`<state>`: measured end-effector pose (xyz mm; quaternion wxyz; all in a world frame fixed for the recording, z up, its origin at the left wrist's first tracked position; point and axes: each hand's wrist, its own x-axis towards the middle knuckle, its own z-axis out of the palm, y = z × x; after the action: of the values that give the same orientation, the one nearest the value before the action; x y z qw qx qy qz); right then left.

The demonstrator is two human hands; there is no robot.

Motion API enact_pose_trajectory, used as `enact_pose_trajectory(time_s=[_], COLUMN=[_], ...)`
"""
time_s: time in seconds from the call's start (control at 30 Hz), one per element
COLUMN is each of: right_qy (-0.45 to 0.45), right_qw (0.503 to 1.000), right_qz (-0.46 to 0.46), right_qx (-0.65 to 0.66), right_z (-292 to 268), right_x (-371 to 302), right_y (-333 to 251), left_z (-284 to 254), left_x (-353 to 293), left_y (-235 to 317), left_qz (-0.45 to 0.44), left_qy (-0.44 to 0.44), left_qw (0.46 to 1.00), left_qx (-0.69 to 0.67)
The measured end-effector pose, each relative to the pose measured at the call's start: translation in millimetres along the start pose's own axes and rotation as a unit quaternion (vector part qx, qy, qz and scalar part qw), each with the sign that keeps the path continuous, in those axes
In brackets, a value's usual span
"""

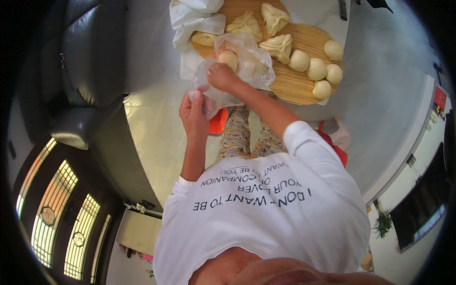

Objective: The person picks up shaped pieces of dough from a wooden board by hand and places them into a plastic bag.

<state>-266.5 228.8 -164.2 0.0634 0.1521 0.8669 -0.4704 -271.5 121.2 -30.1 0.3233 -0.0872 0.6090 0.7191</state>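
A clear, crumpled plastic bag (pixel 262 66) lies over the near edge of the wooden boards, with a round dough ball (pixel 228 59) in or on it. My left hand (pixel 194 113) pinches the bag's near left edge between thumb and fingers. Just above it, my right hand (pixel 222 77) is closed on the bag, right beside the dough ball; its fingertips are partly hidden. Beyond the bag sit folded, three-cornered dough pieces, among them one piece (pixel 244 26) and another (pixel 279 48). Several smooth dough balls (pixel 316 69) are grouped to the right.
The dough rests on a round wooden board (pixel 289 88) and a second board (pixel 232 7) on a white table. White cloth (pixel 194 19) is bunched at the far left. An orange-red container (pixel 218 122) is below the table edge. A red and white seat (pixel 335 137) stands to my right.
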Motion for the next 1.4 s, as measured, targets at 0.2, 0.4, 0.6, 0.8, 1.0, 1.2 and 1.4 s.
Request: enact_pose_trajectory(time_s=[0.2,0.4,0.6,0.8,1.0,1.2,1.4], right_qy=[0.024,0.068,0.014,0.069,-0.072,0.214,0.089], right_qw=[0.982,0.973,0.985,0.995,0.981,0.958,0.893], right_qz=[0.186,0.221,0.113,0.069,-0.052,0.190,0.219], right_qx=[-0.012,0.002,0.128,0.036,0.170,-0.009,-0.384], right_z=[82,89,88,95,-15,-138,-136], right_x=[23,16,24,12,-51,-117,-112], right_y=[18,21,26,43,-16,83,197], left_z=[5,-13,-44,-35,-32,-17,2], left_x=[-15,-19,-3,-1,3,12,16], left_y=[-8,-16,-12,1,-1,4,2], left_qz=[-0.022,-0.025,0.001,0.017,0.021,0.021,-0.004], left_qy=[-0.030,0.027,0.108,0.105,0.115,0.102,0.088], left_qw=[0.999,0.999,0.993,0.994,0.992,0.994,0.996], left_qx=[0.023,0.000,-0.043,-0.030,-0.039,-0.041,-0.005])
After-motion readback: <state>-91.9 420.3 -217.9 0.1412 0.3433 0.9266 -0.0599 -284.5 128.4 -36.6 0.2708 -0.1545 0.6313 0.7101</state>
